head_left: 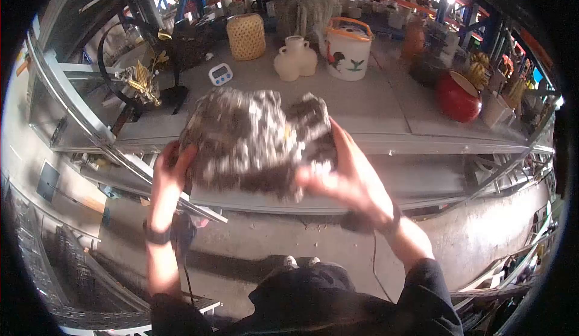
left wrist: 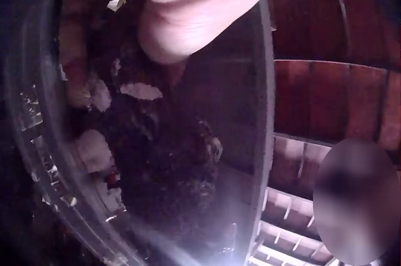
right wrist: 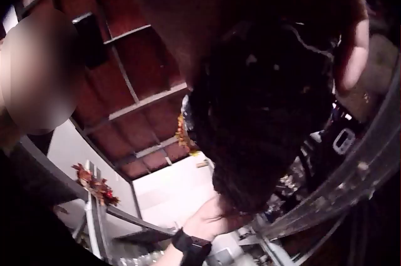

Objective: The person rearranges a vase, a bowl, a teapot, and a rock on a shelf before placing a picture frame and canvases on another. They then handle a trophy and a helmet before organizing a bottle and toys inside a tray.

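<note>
A big rough lump (head_left: 259, 140), dark with pale glittery specks, is held up in front of me over the near edge of a grey table (head_left: 374, 113). My left hand (head_left: 172, 167) grips its left side and my right hand (head_left: 347, 176) grips its right side, thumb across the front. The left wrist view looks up past the left hand (left wrist: 188, 9) at the lump's dark underside (left wrist: 163, 153). Seen from the right wrist, the right hand (right wrist: 238, 15) wraps the lump (right wrist: 263, 115), with the left hand (right wrist: 210, 219) and its wristband below.
On the table behind the lump stand a white kettle with a rooster picture (head_left: 348, 49), a cream gourd-shaped vase (head_left: 295, 58), a woven yellow basket (head_left: 246, 36), a small blue-and-white timer (head_left: 221, 74), a red pot (head_left: 458, 96) and a gold plant ornament (head_left: 142, 82).
</note>
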{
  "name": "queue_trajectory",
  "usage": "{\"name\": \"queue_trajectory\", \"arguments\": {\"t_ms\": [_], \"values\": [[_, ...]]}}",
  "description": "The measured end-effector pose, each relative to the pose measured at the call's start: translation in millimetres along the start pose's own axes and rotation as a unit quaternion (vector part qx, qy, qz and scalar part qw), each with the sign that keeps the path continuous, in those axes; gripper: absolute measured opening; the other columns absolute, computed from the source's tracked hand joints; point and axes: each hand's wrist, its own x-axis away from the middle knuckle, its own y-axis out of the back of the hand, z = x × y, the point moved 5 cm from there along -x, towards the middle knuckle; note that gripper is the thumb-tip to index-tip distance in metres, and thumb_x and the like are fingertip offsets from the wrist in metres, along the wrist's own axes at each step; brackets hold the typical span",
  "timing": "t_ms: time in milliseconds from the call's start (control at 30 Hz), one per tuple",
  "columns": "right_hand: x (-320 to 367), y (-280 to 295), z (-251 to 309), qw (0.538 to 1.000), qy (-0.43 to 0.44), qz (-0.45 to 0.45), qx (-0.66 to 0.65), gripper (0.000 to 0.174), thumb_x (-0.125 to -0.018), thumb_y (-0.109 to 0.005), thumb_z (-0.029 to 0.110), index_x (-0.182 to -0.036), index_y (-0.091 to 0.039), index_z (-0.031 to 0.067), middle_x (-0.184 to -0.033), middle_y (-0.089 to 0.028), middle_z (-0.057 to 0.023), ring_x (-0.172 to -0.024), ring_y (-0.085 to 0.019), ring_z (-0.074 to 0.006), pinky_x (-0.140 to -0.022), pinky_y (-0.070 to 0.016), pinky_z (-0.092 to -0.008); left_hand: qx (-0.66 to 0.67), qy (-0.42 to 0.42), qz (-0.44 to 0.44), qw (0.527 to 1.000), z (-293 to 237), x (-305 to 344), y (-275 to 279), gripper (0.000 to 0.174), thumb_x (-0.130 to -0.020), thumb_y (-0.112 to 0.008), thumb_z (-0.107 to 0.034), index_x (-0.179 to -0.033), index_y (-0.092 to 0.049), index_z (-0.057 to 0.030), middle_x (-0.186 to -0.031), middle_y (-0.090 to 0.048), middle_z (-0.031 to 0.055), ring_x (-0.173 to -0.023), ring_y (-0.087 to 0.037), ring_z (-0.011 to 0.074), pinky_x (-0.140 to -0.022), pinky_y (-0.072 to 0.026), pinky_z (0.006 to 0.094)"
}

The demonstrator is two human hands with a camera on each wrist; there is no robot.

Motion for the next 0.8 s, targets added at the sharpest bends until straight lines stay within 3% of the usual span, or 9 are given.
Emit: {"name": "queue_trajectory", "arguments": {"t_ms": [100, 200, 333, 467, 567, 633, 733, 767, 800], "values": [[-39, 17, -11, 0.996, 0.038, -0.078, 0.029, 0.105, -0.071, -0.068, 0.071, -0.126, -0.047, -0.0145, -0.117, -0.061, -0.0292, -0.113, -0.06, -0.0358, -0.098, -0.0451, -0.0405, -0.028, -0.022, 0.063, 0.997, -1, -55, -26, 0.049, -0.091, -0.065, -0.041, -0.114, -0.066, 0.0011, -0.089, -0.068, 0.0099, -0.081, -0.059, 0.014, -0.074, -0.0463, 0.0286], [-63, 25, -15, 0.993, 0.035, -0.06, 0.092, 0.09, -0.076, -0.06, 0.076, -0.099, -0.058, -0.0107, -0.089, -0.066, -0.0253, -0.09, -0.066, -0.0358, -0.082, -0.0496, -0.0427, -0.052, -0.048, 0.082, 0.994, 19, -99, -45, 0.047, -0.09, -0.064, -0.044, -0.105, -0.07, 0.0002, -0.076, -0.067, 0.0089, -0.072, -0.058, 0.0126, -0.069, -0.0453, 0.0289], [-85, 23, -31, 0.992, 0.01, -0.011, 0.123, 0.094, -0.076, -0.057, 0.08, -0.096, -0.058, -0.0117, -0.086, -0.064, -0.0269, -0.09, -0.066, -0.0361, -0.078, -0.0506, -0.0417, -0.151, -0.061, 0.068, 0.984, 16, -120, -51, 0.047, -0.09, -0.063, -0.046, -0.101, -0.072, -0.0012, -0.068, -0.065, 0.0125, -0.066, -0.059, 0.013, -0.064, -0.0451, 0.031], [-92, 19, -46, 0.978, -0.048, -0.041, 0.199, 0.101, -0.08, -0.046, 0.082, -0.097, -0.056, -0.017, -0.105, -0.056, -0.0363, -0.102, -0.06, -0.0435, -0.084, -0.0505, -0.044, -0.161, -0.066, 0.06, 0.983, 38, -128, -59, 0.046, -0.09, -0.063, -0.047, -0.091, -0.075, -0.0028, -0.062, -0.065, 0.0097, -0.062, -0.061, 0.0146, -0.06, -0.0452, 0.0347], [-100, 21, -49, 0.976, -0.066, -0.027, 0.205, 0.103, -0.08, -0.045, 0.083, -0.098, -0.055, -0.0182, -0.109, -0.053, -0.0364, -0.107, -0.058, -0.0434, -0.086, -0.05, -0.0445, -0.183, -0.11, 0.053, 0.976, 11, -108, -62, 0.048, -0.091, -0.062, -0.048, -0.087, -0.075, -0.0022, -0.061, -0.066, 0.0095, -0.06, -0.063, 0.0164, -0.059, -0.0456, 0.0349], [-110, 21, -57, 0.974, -0.052, -0.014, 0.222, 0.102, -0.08, -0.044, 0.083, -0.099, -0.056, -0.0171, -0.107, -0.056, -0.0362, -0.105, -0.059, -0.0427, -0.086, -0.0504, -0.0452, -0.211, -0.082, 0.05, 0.973, 20, -116, -62, 0.048, -0.092, -0.061, -0.048, -0.088, -0.075, -0.0028, -0.062, -0.067, 0.0098, -0.06, -0.063, 0.0172, -0.059, -0.046, 0.0347], [-118, 22, -54, 0.977, -0.036, -0.03, 0.21, 0.098, -0.081, -0.043, 0.083, -0.084, -0.06, -0.0141, -0.079, -0.063, -0.032, -0.082, -0.066, -0.0385, -0.075, -0.0513, -0.046, -0.241, -0.067, 0.051, 0.967, 27, -126, -65, 0.047, -0.092, -0.059, -0.048, -0.088, -0.076, -0.0045, -0.064, -0.068, 0.0097, -0.059, -0.065, 0.0183, -0.057, -0.047, 0.0343], [-120, 22, -58, 0.977, -0.032, -0.025, 0.21, 0.098, -0.081, -0.043, 0.083, -0.084, -0.06, -0.0141, -0.079, -0.063, -0.032, -0.082, -0.066, -0.0385, -0.075, -0.0513, -0.046, -0.243, -0.075, 0.052, 0.966, 28, -129, -65, 0.046, -0.093, -0.058, -0.048, -0.088, -0.076, -0.0055, -0.064, -0.068, 0.0094, -0.059, -0.066, 0.0186, -0.057, -0.0476, 0.034], [-122, 24, -65, 0.978, -0.038, -0.019, 0.203, 0.098, -0.081, -0.044, 0.082, -0.082, -0.06, -0.0144, -0.074, -0.062, -0.031, -0.079, -0.066, -0.0368, -0.074, -0.0506, -0.0464, -0.196, -0.106, 0.067, 0.973, 46, -140, -67, 0.037, -0.095, -0.058, -0.048, -0.1, -0.076, -0.016, -0.058, -0.064, 0.0043, -0.056, -0.057, 0.0078, -0.053, -0.0424, 0.0301]]}}
